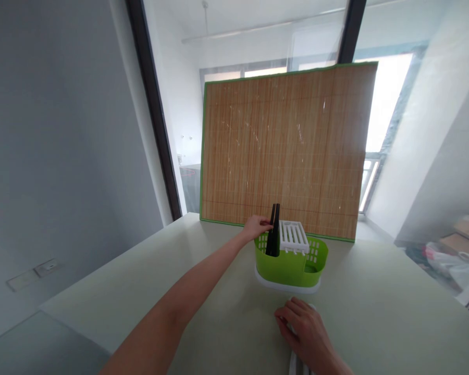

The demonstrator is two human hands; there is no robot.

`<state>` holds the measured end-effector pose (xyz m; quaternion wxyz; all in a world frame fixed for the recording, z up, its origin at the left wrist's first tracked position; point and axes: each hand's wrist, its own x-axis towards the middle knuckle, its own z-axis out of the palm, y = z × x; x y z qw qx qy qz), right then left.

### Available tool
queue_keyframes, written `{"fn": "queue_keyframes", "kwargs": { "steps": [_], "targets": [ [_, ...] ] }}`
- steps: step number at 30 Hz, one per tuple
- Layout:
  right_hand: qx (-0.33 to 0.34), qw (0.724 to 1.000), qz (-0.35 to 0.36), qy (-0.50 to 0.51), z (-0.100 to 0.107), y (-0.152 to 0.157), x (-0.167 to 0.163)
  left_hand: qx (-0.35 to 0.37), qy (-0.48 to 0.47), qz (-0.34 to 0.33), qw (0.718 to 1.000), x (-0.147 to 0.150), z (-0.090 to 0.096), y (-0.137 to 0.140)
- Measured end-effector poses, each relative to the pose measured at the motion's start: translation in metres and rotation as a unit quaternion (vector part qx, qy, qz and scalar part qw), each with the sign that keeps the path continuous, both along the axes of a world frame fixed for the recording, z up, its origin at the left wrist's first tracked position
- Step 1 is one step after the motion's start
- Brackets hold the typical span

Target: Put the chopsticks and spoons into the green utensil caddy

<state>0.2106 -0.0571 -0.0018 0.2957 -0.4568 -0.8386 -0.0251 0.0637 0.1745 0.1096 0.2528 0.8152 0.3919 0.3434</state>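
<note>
In the head view, a bundle of black sticks (274,234) stands in the left part of a bright green basket (285,268) on a pale table (226,323). The sticks are dark and slim, with at least two separate tops rising above the rim and a thin light line between them; lower down they merge into one dark mass. Their long axis is close to vertical, the tops pointing up and leaning slightly to the right. The basket is oval, with rows of small openings in its upper wall, a dip in the front at its right, and a white base (287,287) below. Its long axis runs left to right across the view, the right end sitting a little lower in the picture. A white slotted rack (293,234) lies across the top, just right of the sticks, its slats running from back to front.

The left hand (258,226) reaches over the basket's left end, fingertips at the left side of the sticks; whether they are clamped on them, I cannot tell. The right hand (303,325) is low over the table in front of the basket, fingers curled, above a white strip (293,364) that it partly covers; its grip on that piece cannot be made out. A bamboo mat (289,151) edged in green stands upright behind the basket.
</note>
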Motion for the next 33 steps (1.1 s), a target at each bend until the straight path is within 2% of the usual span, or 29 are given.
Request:
{"fn": "queue_keyframes", "kwargs": {
  "steps": [14, 21, 26, 29, 33],
  "targets": [
    [0.003, 1.0, -0.002, -0.001, 0.0, 0.001, 0.001, 0.001, 0.004, 0.018, 1.0, 0.005, -0.007, 0.004],
    [-0.008, 1.0, -0.009, -0.006, 0.001, 0.001, 0.0, -0.029, -0.019, -0.021, 0.999, 0.003, -0.004, 0.006],
    [0.008, 1.0, -0.002, 0.001, 0.002, 0.001, 0.0, -0.04, -0.039, -0.038, 0.998, 0.001, 0.001, 0.0],
    [0.015, 1.0, 0.001, 0.007, 0.001, 0.001, 0.0, -0.031, -0.044, -0.018, 0.998, -0.001, 0.001, -0.005],
    [0.013, 1.0, -0.006, 0.016, 0.001, 0.001, 0.002, 0.007, -0.042, 0.044, 0.998, -0.006, 0.0, -0.013]
  ]
}}
